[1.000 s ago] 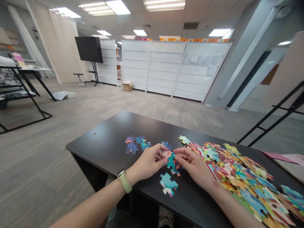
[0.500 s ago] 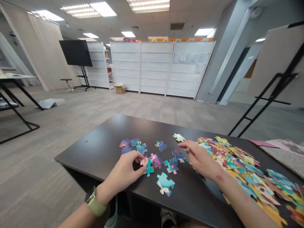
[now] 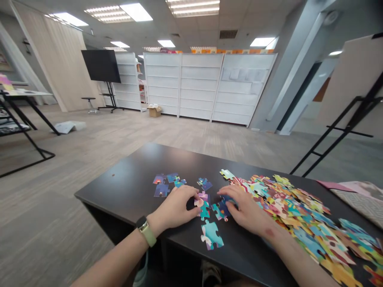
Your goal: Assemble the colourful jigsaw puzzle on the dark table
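My left hand [image 3: 181, 204] is pinched on a teal and pink puzzle piece [image 3: 204, 211] lying on the dark table. A purple-pink puzzle piece [image 3: 204, 196] lies just behind it. My right hand [image 3: 243, 207] is over joined dark-blue puzzle pieces [image 3: 220, 210], thumb and fingers apart and partly covering them; whether it touches them is unclear. In front of both hands lies a teal puzzle piece [image 3: 212, 235] with white and purple parts. A small blue puzzle piece [image 3: 204, 183] sits farther back. More blue-purple pieces [image 3: 161, 190] are grouped left of it, partly behind my left hand.
A heap of colourful puzzle pieces [image 3: 296, 211] spreads over the right side of the black table [image 3: 128, 191]. A pale puzzle piece [image 3: 226, 174] lies at its far left end. Patterned cloth or a bag [image 3: 359, 199] rests by the right edge. A black-framed stand [image 3: 338, 127] is beyond.
My right hand has moved from the heap's edge left and nearer, over the dark-blue pieces. My left hand, with the teal and pink piece, has shifted right. The view has turned slightly left.
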### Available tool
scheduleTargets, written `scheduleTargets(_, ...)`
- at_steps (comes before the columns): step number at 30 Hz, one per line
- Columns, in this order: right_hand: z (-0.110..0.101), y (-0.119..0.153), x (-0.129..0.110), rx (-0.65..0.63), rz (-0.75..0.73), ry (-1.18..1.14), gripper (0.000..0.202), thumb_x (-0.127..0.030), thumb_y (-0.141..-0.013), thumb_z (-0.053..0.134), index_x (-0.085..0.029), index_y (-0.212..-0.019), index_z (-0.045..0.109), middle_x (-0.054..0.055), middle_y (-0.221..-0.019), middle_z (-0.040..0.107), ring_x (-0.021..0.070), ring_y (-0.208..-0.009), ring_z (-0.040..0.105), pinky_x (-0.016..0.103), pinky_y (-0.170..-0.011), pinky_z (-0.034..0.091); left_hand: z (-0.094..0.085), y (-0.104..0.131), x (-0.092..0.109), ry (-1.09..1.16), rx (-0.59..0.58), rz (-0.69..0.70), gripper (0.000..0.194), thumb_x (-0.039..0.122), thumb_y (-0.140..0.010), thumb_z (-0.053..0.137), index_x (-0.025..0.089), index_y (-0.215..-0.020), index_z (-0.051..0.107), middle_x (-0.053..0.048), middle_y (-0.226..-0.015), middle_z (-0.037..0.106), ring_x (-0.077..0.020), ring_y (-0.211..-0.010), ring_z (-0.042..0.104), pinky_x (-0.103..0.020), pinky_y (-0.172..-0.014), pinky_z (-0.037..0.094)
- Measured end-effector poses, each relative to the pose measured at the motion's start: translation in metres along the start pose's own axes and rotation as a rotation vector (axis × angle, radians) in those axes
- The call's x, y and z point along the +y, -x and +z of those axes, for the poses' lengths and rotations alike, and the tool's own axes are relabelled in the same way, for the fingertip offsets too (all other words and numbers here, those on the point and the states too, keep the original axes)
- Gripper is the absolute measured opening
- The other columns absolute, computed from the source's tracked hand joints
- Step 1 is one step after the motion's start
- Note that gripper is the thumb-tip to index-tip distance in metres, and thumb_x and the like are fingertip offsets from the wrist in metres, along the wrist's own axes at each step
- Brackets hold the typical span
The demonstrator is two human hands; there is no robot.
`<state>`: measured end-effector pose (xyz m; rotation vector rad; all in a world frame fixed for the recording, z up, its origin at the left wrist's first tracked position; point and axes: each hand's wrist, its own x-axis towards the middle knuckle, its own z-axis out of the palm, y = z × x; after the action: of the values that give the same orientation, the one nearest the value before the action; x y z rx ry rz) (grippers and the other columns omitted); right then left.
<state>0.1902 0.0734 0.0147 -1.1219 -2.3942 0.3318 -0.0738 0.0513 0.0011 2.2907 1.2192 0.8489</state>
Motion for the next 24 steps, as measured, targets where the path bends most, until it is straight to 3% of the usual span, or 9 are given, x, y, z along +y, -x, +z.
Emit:
scheduleTargets(4,-0.001,0.004,-0.010,-0.112,-0.050,-0.015,0.032,-0.024,-0.084,0.065,-0.026,-0.115,0.069,0.010,-0.132,0.062,0.0310,-0.125,0.053,0.055,-0.113,0.036,-0.008,0.012,0.003,0.007,0.001,0.001,0.016,0.023,-0.083,0.074,0.023,-0.098,0.067,-0.007,-0.123,0.067,-0.0267,-0.117,0.058,-0.042,-0.104,0.043)
scheduleTargets(9,0.004,0.004,-0.004,-0.123,-0.038,-0.026,0.030,-0.030,-0.085,0.067,-0.028,-0.114,0.071,0.010,-0.132,0.062,0.0324,-0.125,0.053,0.057,-0.111,0.036,-0.021,0.026,-0.004,0.009,0.029,-0.027,0.017,0.021,-0.084,0.073,0.022,-0.100,0.069,-0.007,-0.118,0.067,-0.0256,-0.117,0.057,-0.040,-0.103,0.045)
scheduleTargets(13,0.011,0.001,-0.001,-0.062,-0.036,0.043,0.030,-0.028,-0.091,0.059,-0.027,-0.118,0.069,0.010,-0.130,0.064,0.0308,-0.123,0.055,0.058,-0.112,0.034,-0.030,0.030,-0.015,-0.028,-0.041,0.000,0.031,0.011,-0.093,0.053,0.026,-0.114,0.071,-0.007,-0.132,0.061,-0.0245,-0.127,0.051,-0.042,-0.109,0.041)
scheduleTargets(16,0.014,0.001,-0.009,-0.115,-0.076,0.080,0.038,-0.024,-0.096,0.049,-0.030,-0.130,0.063,0.008,-0.140,0.059,0.0297,-0.130,0.049,0.058,-0.112,0.034,-0.034,0.032,-0.014,-0.064,-0.004,0.001,0.042,0.008,-0.097,0.038,0.024,-0.124,0.067,-0.008,-0.131,0.062,-0.0230,-0.123,0.053,-0.041,-0.107,0.042)
scheduleTargets(19,0.015,0.001,-0.017,-0.205,-0.108,0.101,0.042,-0.024,-0.098,0.046,-0.035,-0.137,0.058,0.003,-0.148,0.054,0.0307,-0.137,0.042,0.059,-0.111,0.035,-0.035,0.035,-0.004,-0.132,0.093,-0.092,0.026,0.027,-0.096,0.056,0.021,-0.119,0.066,-0.008,-0.114,0.067,-0.0254,-0.107,0.059,-0.041,-0.098,0.046)
scheduleTargets(21,0.016,0.001,-0.017,-0.207,-0.100,0.109,0.039,-0.026,-0.098,0.047,-0.034,-0.133,0.061,0.004,-0.147,0.055,0.0312,-0.137,0.041,0.060,-0.111,0.034,-0.033,0.038,0.003,-0.171,0.089,-0.145,0.035,0.037,-0.083,0.075,0.021,-0.113,0.067,-0.006,-0.107,0.068,-0.0273,-0.100,0.060,-0.042,-0.092,0.048)
scheduleTargets(24,0.017,0.001,-0.013,-0.161,-0.073,0.086,0.030,-0.028,-0.095,0.054,-0.028,-0.122,0.066,0.007,-0.142,0.058,0.0307,-0.136,0.043,0.057,-0.111,0.035,-0.029,0.041,0.008,-0.124,0.020,-0.138,0.041,0.029,-0.079,0.079,0.024,-0.116,0.064,-0.003,-0.110,0.069,-0.0257,-0.100,0.061,-0.039,-0.091,0.049)
